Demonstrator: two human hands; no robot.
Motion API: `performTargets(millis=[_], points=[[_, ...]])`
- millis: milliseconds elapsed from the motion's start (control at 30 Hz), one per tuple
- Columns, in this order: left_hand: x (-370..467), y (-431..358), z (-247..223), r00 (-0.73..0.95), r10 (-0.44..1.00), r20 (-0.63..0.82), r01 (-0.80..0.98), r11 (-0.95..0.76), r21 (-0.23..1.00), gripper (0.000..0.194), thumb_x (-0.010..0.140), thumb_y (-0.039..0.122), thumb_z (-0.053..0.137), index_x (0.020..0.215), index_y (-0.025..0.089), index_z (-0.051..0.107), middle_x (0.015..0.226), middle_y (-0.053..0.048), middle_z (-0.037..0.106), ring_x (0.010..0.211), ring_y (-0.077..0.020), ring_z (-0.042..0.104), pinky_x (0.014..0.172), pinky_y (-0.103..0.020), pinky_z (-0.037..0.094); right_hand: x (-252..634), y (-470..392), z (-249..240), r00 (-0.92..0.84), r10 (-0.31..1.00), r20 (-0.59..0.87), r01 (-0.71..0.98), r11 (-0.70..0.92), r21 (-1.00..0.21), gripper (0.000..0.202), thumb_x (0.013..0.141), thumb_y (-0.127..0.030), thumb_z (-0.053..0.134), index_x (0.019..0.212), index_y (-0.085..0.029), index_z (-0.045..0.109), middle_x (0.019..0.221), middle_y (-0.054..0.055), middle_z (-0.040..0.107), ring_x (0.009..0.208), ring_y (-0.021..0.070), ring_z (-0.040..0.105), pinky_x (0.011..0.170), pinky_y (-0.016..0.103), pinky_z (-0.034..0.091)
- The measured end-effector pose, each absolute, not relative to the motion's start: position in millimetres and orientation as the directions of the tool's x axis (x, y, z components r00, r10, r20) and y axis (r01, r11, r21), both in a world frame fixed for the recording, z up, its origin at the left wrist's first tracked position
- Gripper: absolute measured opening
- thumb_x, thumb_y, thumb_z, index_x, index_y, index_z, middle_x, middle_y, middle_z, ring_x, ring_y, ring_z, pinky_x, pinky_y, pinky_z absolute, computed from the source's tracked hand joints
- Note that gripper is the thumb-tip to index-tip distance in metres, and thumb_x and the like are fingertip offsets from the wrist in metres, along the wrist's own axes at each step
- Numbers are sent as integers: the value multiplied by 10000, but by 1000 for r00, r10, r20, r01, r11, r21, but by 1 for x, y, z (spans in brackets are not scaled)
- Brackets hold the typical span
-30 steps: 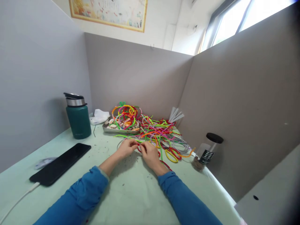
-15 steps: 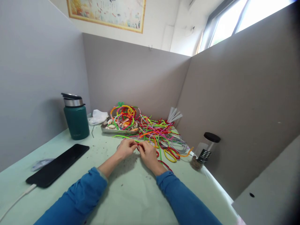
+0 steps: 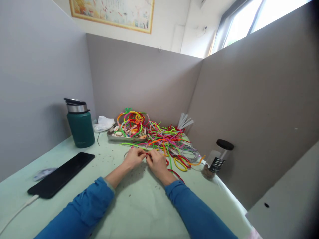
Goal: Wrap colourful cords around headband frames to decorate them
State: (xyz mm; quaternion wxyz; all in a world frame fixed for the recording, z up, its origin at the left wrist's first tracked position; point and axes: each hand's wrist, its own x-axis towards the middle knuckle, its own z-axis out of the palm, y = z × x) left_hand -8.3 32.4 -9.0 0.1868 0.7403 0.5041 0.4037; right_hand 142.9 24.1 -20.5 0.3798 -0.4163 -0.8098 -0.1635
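Note:
My left hand (image 3: 134, 157) and my right hand (image 3: 157, 162) meet fingertip to fingertip above the table. Both pinch a red pipe cleaner (image 3: 147, 154), of which only a small bit shows between the fingers. Another red length (image 3: 177, 175) comes out beside my right wrist; whether it is the same piece is hidden. Just beyond the hands lies a heap of colourful pipe cleaners (image 3: 165, 136). Left of the heap, a metal tray (image 3: 124, 139) holds shells, with bent pipe cleaner loops (image 3: 132, 119) on top.
A green bottle (image 3: 81, 129) and a black phone (image 3: 61, 174) with a white cable (image 3: 18, 212) stand on the left. A clear jar with a black lid (image 3: 218, 159) is near the right edge. White strips (image 3: 184, 122) and white tissue (image 3: 104, 123) lie at the back. Grey partitions (image 3: 144, 79) surround the table.
The view has shifted very slightly. Both hands keep their pinch on the red pipe cleaner in nearly the same place, with only small finger movement.

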Motion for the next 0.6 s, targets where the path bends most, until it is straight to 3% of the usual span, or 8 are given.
performTargets(millis=[167,600], points=[[-5,27,-6,160,886,435,643,-428,635,201,713,272,499,710,160,665,624,-3,624,571,-113,506,566,-220,352,142,26,-22,-358,552,753,808,587,-47,71,786,-187,503,756,-176,567,716,37,579,676,159,520,626,269,344],[-9,31,-4,155,868,471,601,-462,653,209,767,300,475,763,170,638,657,9,623,590,-108,500,540,-202,327,142,22,-16,-310,604,734,675,684,-278,154,857,-200,445,930,-168,577,853,57,605,797,155,546,701,257,407]])
